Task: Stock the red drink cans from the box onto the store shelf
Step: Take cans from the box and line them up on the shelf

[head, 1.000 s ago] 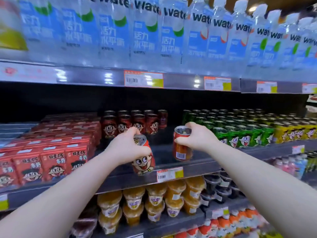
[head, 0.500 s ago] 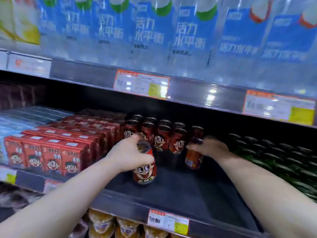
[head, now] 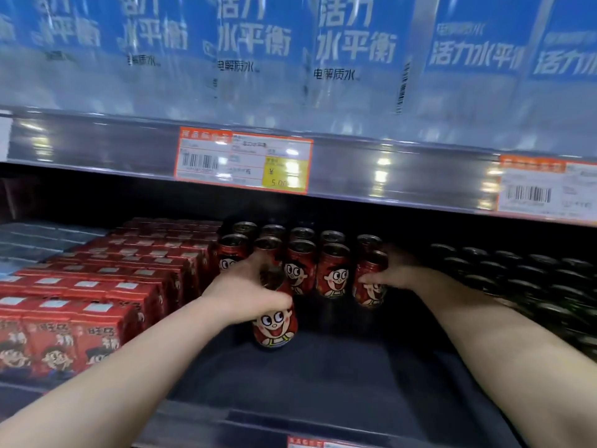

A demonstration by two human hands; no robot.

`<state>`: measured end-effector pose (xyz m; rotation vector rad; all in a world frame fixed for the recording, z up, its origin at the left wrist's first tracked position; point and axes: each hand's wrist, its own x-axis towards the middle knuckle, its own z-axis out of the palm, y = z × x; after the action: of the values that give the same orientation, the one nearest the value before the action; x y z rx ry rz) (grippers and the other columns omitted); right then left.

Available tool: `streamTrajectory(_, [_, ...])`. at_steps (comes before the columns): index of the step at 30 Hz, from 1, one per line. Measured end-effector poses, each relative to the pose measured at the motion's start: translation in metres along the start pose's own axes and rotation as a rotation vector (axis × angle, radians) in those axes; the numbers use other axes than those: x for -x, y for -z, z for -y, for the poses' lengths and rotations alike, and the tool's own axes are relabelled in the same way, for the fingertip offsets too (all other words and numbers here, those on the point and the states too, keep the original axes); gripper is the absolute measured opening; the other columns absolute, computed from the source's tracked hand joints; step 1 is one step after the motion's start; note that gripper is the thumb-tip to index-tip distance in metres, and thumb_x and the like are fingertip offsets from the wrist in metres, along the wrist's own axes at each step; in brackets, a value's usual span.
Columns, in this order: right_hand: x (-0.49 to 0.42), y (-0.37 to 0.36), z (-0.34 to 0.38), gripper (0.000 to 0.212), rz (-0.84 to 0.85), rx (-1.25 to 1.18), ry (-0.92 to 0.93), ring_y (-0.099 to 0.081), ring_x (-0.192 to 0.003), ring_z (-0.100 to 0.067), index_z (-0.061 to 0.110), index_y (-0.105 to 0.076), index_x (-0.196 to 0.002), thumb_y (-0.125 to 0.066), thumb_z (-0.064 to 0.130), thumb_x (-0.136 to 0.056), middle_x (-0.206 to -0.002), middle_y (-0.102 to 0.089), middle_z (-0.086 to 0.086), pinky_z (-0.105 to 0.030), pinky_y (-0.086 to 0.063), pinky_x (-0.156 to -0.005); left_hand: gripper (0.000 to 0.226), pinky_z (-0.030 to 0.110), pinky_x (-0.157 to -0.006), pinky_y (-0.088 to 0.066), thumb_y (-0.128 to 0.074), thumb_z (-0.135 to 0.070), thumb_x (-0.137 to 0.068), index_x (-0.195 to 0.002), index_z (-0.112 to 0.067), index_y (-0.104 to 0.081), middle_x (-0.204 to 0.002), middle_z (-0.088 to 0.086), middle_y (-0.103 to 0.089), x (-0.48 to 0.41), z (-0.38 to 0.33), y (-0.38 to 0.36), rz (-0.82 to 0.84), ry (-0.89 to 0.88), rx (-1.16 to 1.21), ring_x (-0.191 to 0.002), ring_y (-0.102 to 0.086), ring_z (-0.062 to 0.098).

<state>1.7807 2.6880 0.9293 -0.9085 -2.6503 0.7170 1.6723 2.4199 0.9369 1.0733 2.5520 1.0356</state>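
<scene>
My left hand (head: 248, 294) was wrapped over the top of a red can (head: 275, 321), its cartoon face toward me and its base low over the dark shelf floor (head: 339, 376); I could not tell whether it touched down. My right hand (head: 392, 273) was curled around the side of a second red can (head: 368, 286), thumb across its front, at the right end of the standing red cans (head: 332, 270) at the back of the shelf.

My left fingers hid most of the first can's lid, and my right palm covered the far side of the other. Motion blur smeared the red cartons (head: 97, 302) on the left and the dark cans (head: 517, 273) on the right, whose colour I could not make out. The bottles (head: 352, 43) above were cut off at the top edge.

Half a second before, my right hand had held its can short of the row; now it sat level with the front cans. My left had barely shifted.
</scene>
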Motion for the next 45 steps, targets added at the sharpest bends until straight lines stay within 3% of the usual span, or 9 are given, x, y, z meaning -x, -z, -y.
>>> streamTrajectory(4, [-0.005, 0.001, -0.007, 0.09, 0.072, -0.008, -0.048, -0.051, -0.121, -0.024, 0.014, -0.034, -0.141, -0.084, 0.009, -0.067, -0.133, -0.052, -0.008, -0.026, -0.042, -0.091, 0.063, 0.028, -0.08, -0.053, -0.063, -0.045, -0.046, -0.106, -0.032, -0.051, -0.1, -0.005, -0.065, -0.008, 0.005, 0.005, -0.001, -0.006, -0.019, -0.091, -0.062, 0.014])
streamTrajectory(11, [-0.014, -0.01, -0.004, 0.083, -0.026, -0.001, -0.096, -0.049, -0.124, -0.026, 0.013, -0.037, -0.139, -0.083, 0.019, -0.07, -0.136, -0.051, -0.009, -0.029, -0.039, -0.096, 0.069, 0.026, -0.078, -0.051, -0.069, -0.043, -0.052, -0.117, -0.03, -0.05, -0.104, -0.004, -0.064, -0.018, 0.01, 0.014, 0.021, 0.003, -0.084, -0.09, -0.061, 0.013])
streamTrajectory(15, [-0.011, -0.008, 0.005, 0.095, -0.133, 0.099, -0.092, -0.038, -0.135, -0.03, 0.019, -0.025, -0.147, -0.076, 0.046, -0.072, -0.149, -0.034, -0.011, -0.039, -0.037, -0.108, 0.07, 0.027, -0.088, -0.049, -0.074, -0.034, -0.067, -0.13, -0.028, -0.046, -0.119, -0.001, -0.058, -0.028, 0.015, 0.024, 0.052, 0.017, -0.186, -0.106, -0.057, 0.018])
streamTrajectory(21, [0.007, -0.012, 0.057, 0.049, -0.354, 0.239, 0.189, -0.047, -0.125, -0.027, 0.021, -0.045, -0.136, -0.058, 0.032, -0.09, -0.14, -0.044, -0.009, -0.034, -0.042, -0.102, 0.064, 0.027, -0.086, -0.051, -0.075, -0.03, -0.069, -0.129, -0.021, -0.053, -0.128, 0.004, -0.057, -0.041, 0.029, 0.027, 0.047, 0.062, -0.246, -0.108, -0.058, 0.019])
streamTrajectory(24, [0.013, -0.03, 0.085, 0.037, -0.234, 0.172, 0.297, -0.055, -0.114, -0.024, 0.019, -0.056, -0.125, -0.06, 0.028, -0.089, -0.127, -0.057, -0.004, -0.026, -0.044, -0.092, 0.074, 0.025, -0.091, -0.048, -0.078, -0.035, -0.069, -0.135, -0.022, -0.048, -0.136, 0.005, -0.052, -0.042, 0.037, 0.023, -0.001, 0.052, -0.196, -0.116, -0.056, 0.02])
streamTrajectory(28, [0.021, -0.066, 0.119, 0.049, 0.186, -0.008, 0.363, -0.056, -0.092, -0.012, 0.014, -0.055, -0.124, -0.073, 0.025, -0.08, -0.105, -0.058, -0.001, -0.014, -0.041, -0.07, 0.105, 0.027, -0.106, -0.034, -0.08, -0.044, -0.066, -0.15, -0.026, -0.02, -0.154, 0.011, -0.022, -0.03, 0.045, 0.017, -0.076, 0.033, -0.172, -0.138, -0.033, 0.025])
streamTrajectory(31, [0.026, -0.095, 0.133, 0.062, 0.313, -0.015, 0.374, -0.054, -0.105, -0.013, 0.013, -0.048, -0.131, -0.077, 0.026, -0.077, -0.117, -0.056, -0.002, -0.015, -0.038, -0.078, 0.114, 0.029, -0.112, -0.031, -0.081, -0.043, -0.064, -0.152, -0.026, -0.01, -0.155, 0.011, -0.016, -0.011, 0.057, 0.012, -0.109, 0.005, -0.07, -0.141, -0.028, 0.025])
streamTrajectory(37, [0.022, -0.131, 0.143, 0.06, 0.23, -0.251, 0.302, -0.055, -0.117, -0.016, 0.014, -0.052, -0.127, -0.079, 0.021, -0.075, -0.127, -0.059, -0.003, -0.023, -0.041, -0.096, 0.12, 0.032, -0.115, -0.029, -0.076, -0.051, -0.066, -0.152, -0.018, 0.0, -0.154, 0.008, -0.025, 0.013, 0.084, -0.002, 0.038, 0.119, -0.054, -0.141, -0.028, 0.021])
streamTrajectory(45, [0.009, -0.147, 0.16, 0.063, 0.126, -0.196, 0.228, -0.054, -0.12, -0.02, 0.016, -0.049, -0.13, -0.078, 0.028, -0.075, -0.131, -0.058, -0.005, -0.029, -0.042, -0.1, 0.086, 0.029, -0.113, -0.029, -0.068, -0.052, -0.077, -0.147, -0.019, -0.031, -0.15, 0.003, -0.032, 0.026, 0.096, -0.005, 0.167, 0.096, -0.282, -0.137, -0.032, 0.019])
